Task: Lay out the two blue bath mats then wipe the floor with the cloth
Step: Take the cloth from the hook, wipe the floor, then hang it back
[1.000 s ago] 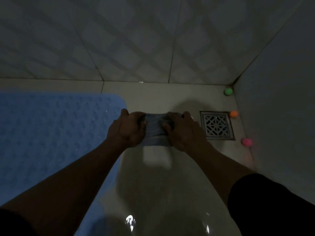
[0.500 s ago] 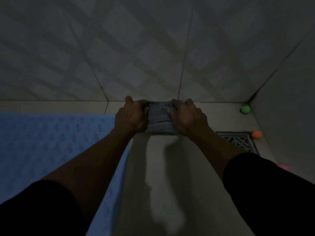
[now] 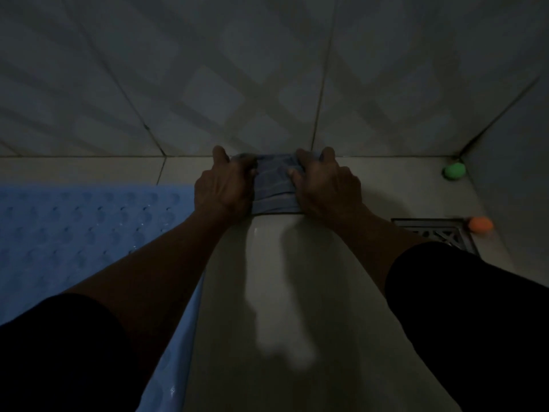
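Both hands, left hand (image 3: 224, 188) and right hand (image 3: 325, 188), press the folded grey-blue striped cloth (image 3: 274, 185), now pushed forward to 12 o'clock against the tiled wall (image 3: 267, 84); the wiping stroke is under way beside the blue studded bath mat (image 3: 74, 233).

Cloth (image 3: 274, 188): both ends covered by the left hand (image 3: 224, 188) and right hand (image 3: 325, 188); only the middle strip shows, its full extent untellable.
Bath mat (image 3: 74, 233): cut off by the left edge, its near part hidden under the left forearm and dark sleeve.
Floor drain (image 3: 439, 233): near half hidden behind the right arm.
Fingertips: mostly curled under, out of sight.
Dim light blurs the cloth's stripes.
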